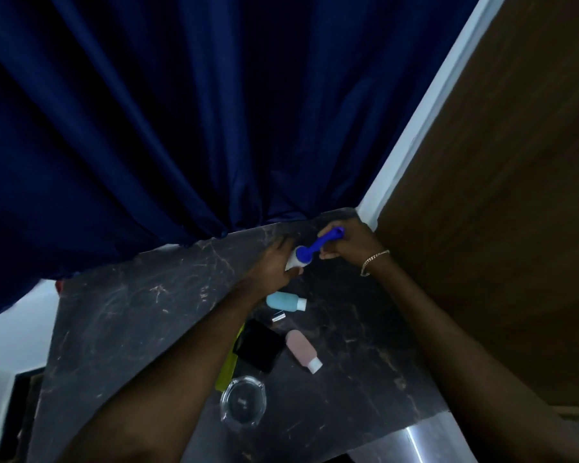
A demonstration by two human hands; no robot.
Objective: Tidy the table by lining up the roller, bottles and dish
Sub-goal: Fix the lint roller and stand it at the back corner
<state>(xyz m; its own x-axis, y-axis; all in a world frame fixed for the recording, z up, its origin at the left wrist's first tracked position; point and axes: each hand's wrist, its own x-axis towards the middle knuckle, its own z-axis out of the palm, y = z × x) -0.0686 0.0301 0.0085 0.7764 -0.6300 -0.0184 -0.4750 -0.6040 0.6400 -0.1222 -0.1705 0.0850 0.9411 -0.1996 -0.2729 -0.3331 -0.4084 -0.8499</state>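
Hands meet at the far corner of the dark marble table (121,315), close to the blue curtain (181,111). Both hands hold the roller (310,253) there, above the table surface. The right hand (346,245) is closed around the blue handle of the roller, and a thin bracelet (373,260) sits on its wrist. The left hand (276,267) grasps the white drum end of the roller, with the thumb under it. The roller is tilted, its handle pointing up toward the corner of the table and its white drum toward the person.

Nearer to the person than the roller, the blue bottle (285,301) lies on its side on the table, with its white cap to the right. A small silver cap (278,317) lies just beside it, on the near side. Further toward the person from the roller lies the pink bottle (302,349), also on its side, its white cap toward the near edge. Left of the pink bottle is a black flat square object (259,345), which lies over a yellow-green object (226,369); the left forearm hides part of both. The clear glass dish (243,403) stands nearest to the person, just beside the yellow-green object and well apart from the roller.
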